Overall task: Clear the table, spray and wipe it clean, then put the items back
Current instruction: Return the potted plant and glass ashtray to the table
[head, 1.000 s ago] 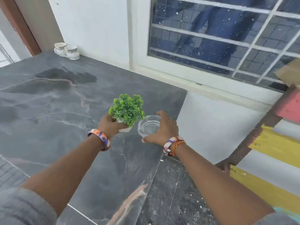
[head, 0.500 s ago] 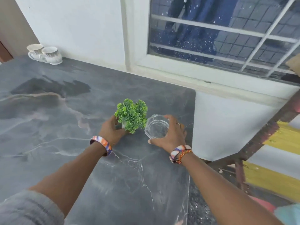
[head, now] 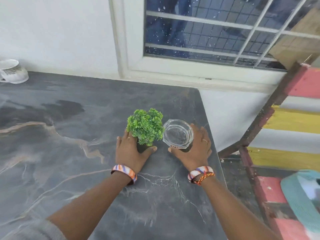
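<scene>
Left hand [head: 129, 151] fingers wrapped round small potted plant [head: 145, 129]; right hand [head: 194, 149] fingers gripping clear glass jar [head: 178, 134]. Both at counter [head: 69, 153] right edge, near window. Likely put-back step: seat bases flat, clear of edge, before letting go. Pot hidden under foliage; base contact unclear. Cup [head: 12, 71] cut off far left.

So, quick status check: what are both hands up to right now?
Left hand grips the small green plant. Right hand grips the glass jar. Both sit on the dark marble table near its right edge. Nothing in the way nearby; white cup far left.
</scene>
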A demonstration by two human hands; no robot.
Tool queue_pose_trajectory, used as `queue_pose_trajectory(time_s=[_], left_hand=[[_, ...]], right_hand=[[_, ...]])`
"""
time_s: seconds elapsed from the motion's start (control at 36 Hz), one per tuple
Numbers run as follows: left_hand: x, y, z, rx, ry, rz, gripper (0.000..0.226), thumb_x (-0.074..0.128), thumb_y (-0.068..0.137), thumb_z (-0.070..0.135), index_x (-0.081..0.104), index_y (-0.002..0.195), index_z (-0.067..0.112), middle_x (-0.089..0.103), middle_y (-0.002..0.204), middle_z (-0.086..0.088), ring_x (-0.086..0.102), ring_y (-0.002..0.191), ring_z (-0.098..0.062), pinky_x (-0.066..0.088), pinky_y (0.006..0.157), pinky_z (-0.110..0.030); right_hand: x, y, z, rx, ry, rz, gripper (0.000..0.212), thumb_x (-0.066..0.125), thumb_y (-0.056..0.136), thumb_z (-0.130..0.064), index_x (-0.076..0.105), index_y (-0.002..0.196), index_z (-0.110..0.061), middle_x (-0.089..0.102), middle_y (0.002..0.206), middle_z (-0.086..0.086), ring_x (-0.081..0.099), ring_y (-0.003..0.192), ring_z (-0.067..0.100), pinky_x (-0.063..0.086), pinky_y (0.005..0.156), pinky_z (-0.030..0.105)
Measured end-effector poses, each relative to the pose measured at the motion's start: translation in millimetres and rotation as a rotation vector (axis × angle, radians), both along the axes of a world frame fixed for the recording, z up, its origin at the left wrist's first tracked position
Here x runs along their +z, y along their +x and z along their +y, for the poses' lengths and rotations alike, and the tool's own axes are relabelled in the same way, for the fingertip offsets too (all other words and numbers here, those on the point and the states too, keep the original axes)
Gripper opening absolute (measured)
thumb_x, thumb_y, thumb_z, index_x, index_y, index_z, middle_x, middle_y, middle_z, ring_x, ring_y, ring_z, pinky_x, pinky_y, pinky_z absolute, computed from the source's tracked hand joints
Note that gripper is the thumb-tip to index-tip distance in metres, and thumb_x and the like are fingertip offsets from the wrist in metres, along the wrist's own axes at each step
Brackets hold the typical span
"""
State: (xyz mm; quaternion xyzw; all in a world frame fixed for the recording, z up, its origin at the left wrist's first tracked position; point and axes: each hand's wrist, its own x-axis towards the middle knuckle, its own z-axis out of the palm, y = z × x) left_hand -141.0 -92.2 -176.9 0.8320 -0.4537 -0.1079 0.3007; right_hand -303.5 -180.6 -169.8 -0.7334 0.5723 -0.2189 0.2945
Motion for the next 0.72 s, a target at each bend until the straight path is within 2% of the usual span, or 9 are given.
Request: queue_pose_trajectory(time_s=[0.06, 0.17, 0.28, 0.36, 0.42, 0.53, 0.64, 0.72], left_hand=[[2, -1, -5, 0.021, -0.031, 0.017, 0.061, 0.067, 0.069, 0.054, 0.058, 0.119, 0.019, 0.057, 0.128, -0.006, 0.046, 0.125, -0.031, 0.026, 0.109, -0.053], [2, 4, -20, 0.052, -0.069, 0.061, 0.063, 0.07, 0.071, 0.047, 0.054, 0.125, 0.018, 0.053, 0.135, -0.005, 0.043, 0.13, -0.027, 0.018, 0.114, -0.049], [1, 11, -30, 0.094, -0.078, 0.084, 0.062, 0.071, 0.071, 0.046, 0.054, 0.124, 0.02, 0.058, 0.13, -0.006, 0.047, 0.128, -0.027, 0.012, 0.116, -0.047], [-1, 21, -62, 0.065, -0.055, 0.087, 0.068, 0.069, 0.067, 0.057, 0.054, 0.125, 0.025, 0.058, 0.13, -0.003, 0.046, 0.128, -0.024, 0.012, 0.116, -0.049], [0, 25, -67, 0.059, -0.05, 0.079, 0.073, 0.062, 0.062, 0.066, 0.053, 0.124, 0.03, 0.057, 0.131, 0.0, 0.045, 0.129, -0.022, 0.014, 0.116, -0.051], [-2, 30, -81, 0.087, -0.041, 0.053, 0.07, 0.064, 0.066, 0.065, 0.051, 0.126, 0.033, 0.054, 0.134, 0.003, 0.04, 0.133, -0.021, 0.008, 0.116, -0.05], [0, 38, -106, 0.125, -0.04, 0.033, 0.057, 0.065, 0.07, 0.059, 0.058, 0.118, 0.03, 0.055, 0.132, 0.003, 0.041, 0.132, -0.021, 0.008, 0.117, -0.049], [-1, 45, -124, 0.145, -0.016, -0.011, 0.06, 0.064, 0.073, 0.057, 0.052, 0.125, 0.031, 0.048, 0.138, 0.005, 0.035, 0.136, -0.02, 0.007, 0.117, -0.047]], right_hand=[[-1, -3, 6, -0.024, -0.027, 0.021, 0.089, 0.079, 0.066, -0.045, 0.032, 0.141, -0.038, 0.01, 0.157, 0.0, 0.008, 0.144, 0.025, 0.01, 0.113, 0.046], [-5, -2, 6, 0.023, -0.078, 0.116, 0.047, 0.072, 0.076, -0.04, 0.058, 0.121, -0.039, 0.021, 0.155, -0.001, 0.012, 0.143, 0.026, 0.009, 0.112, 0.045], [-10, 1, 5, 0.079, -0.087, 0.088, 0.026, 0.071, 0.076, -0.044, 0.068, 0.102, -0.041, 0.032, 0.15, -0.001, 0.029, 0.137, 0.016, 0.007, 0.101, 0.024], [-15, 8, -19, 0.059, -0.056, 0.074, 0.024, 0.069, 0.077, -0.045, 0.067, 0.101, -0.041, 0.034, 0.15, -0.003, 0.042, 0.125, 0.011, 0.006, 0.09, 0.013], [-15, 12, -23, 0.063, -0.067, 0.078, 0.025, 0.068, 0.077, -0.046, 0.067, 0.101, -0.041, 0.04, 0.146, -0.004, 0.044, 0.122, 0.01, 0.006, 0.09, 0.013], [-16, 23, -35, 0.041, -0.049, 0.058, 0.037, 0.056, 0.072, -0.056, 0.066, 0.103, -0.038, 0.051, 0.136, 0.001, 0.047, 0.123, 0.012, 0.011, 0.109, 0.027], [-12, 39, -62, 0.036, -0.085, 0.049, 0.034, 0.065, 0.081, -0.043, 0.064, 0.111, -0.029, 0.04, 0.145, 0.006, 0.039, 0.132, 0.021, 0.02, 0.114, 0.037], [-13, 51, -86, 0.052, -0.092, 0.055, 0.034, 0.063, 0.084, -0.04, 0.061, 0.116, -0.027, 0.034, 0.148, 0.008, 0.037, 0.133, 0.024, 0.02, 0.116, 0.037]])
